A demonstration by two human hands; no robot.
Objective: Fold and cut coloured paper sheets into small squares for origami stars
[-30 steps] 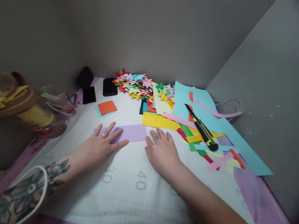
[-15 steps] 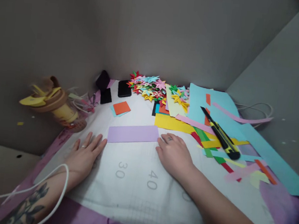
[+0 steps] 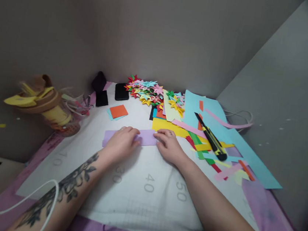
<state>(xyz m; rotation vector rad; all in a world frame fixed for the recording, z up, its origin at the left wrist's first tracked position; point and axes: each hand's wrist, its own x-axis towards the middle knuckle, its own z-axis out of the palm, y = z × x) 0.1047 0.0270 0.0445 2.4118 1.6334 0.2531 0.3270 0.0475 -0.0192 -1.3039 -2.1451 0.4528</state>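
Note:
A lilac paper strip point(image 3: 149, 137) lies crosswise on the white gridded cutting mat point(image 3: 134, 191). My left hand point(image 3: 122, 142) rests on the strip's middle with its fingers curled down over the far edge. My right hand point(image 3: 168, 145) is at the strip's right end, and its bent fingers pinch that end. Most of the strip's middle is hidden under my left hand. Only the left tip and a short piece between the hands show.
A yellow-black utility knife point(image 3: 211, 137) lies on coloured paper scraps to the right. A yellow sheet point(image 3: 166, 126), a light blue sheet point(image 3: 212, 113), an orange square point(image 3: 118, 111), a pile of paper stars point(image 3: 145, 90) and a black phone point(image 3: 122, 91) sit behind. A yellow-brown container point(image 3: 46, 105) stands left.
My left hand moved right from the mat onto the lilac strip and curled its fingers over it. My right hand closed on the strip's right end. The view shifted slightly.

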